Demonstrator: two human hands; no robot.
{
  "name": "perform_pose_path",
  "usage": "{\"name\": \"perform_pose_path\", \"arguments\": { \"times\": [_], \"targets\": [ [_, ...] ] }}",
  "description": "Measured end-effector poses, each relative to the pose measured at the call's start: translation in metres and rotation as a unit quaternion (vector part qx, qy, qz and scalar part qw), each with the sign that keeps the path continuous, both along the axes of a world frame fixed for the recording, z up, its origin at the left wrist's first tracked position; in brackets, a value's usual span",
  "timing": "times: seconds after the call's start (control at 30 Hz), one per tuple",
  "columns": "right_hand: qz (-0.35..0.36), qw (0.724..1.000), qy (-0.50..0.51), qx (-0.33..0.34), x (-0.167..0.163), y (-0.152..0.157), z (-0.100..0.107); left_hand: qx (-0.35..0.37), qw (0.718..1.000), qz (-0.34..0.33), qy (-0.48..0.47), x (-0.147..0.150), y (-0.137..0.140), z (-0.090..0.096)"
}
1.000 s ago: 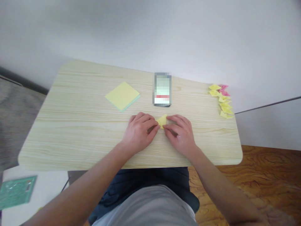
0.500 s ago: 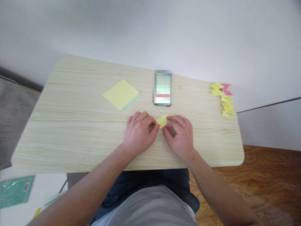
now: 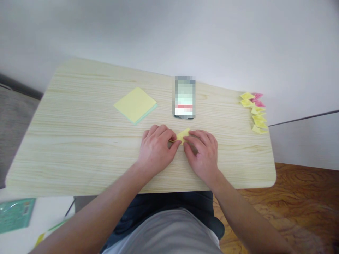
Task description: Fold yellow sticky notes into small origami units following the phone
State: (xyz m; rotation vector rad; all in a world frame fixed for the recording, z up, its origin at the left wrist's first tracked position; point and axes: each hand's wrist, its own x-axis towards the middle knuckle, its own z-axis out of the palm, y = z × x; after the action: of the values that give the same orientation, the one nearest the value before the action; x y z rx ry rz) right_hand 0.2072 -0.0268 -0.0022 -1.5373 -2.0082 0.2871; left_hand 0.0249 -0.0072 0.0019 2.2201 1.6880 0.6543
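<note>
Left hand (image 3: 157, 150) and right hand (image 3: 203, 151) are pinching folded yellow paper (image 3: 182, 134).
Beyond, I'm seeing a rectangular grey-edged phone (image 3: 184, 97) lying near square yellow-and-green paper sheets (image 3: 135, 105).

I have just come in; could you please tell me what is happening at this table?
A person handles a small folded yellow paper at the table. The left hand pinches one end; the right hand touches the other. Flat yellow and green sheets lie farther back, and yellow and pink folded pieces sit near the right edge.
</note>
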Motion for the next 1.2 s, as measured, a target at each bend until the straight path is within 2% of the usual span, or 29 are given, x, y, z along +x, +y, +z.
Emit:
{"name": "perform_pose_path", "arguments": {
  "times": [0.83, 1.2],
  "targets": [
    [-0.012, 1.0, -0.004, 0.015, -0.0031, -0.0009, -0.0032, 0.01, 0.999, -0.009, -0.046, -0.0017, 0.0029, -0.0041],
    [0.005, 1.0, 0.001, 0.001, 0.0019, -0.0015, -0.002, 0.033, 0.999, -0.023, -0.004, -0.0018, 0.0022, -0.003]
  ]
}}
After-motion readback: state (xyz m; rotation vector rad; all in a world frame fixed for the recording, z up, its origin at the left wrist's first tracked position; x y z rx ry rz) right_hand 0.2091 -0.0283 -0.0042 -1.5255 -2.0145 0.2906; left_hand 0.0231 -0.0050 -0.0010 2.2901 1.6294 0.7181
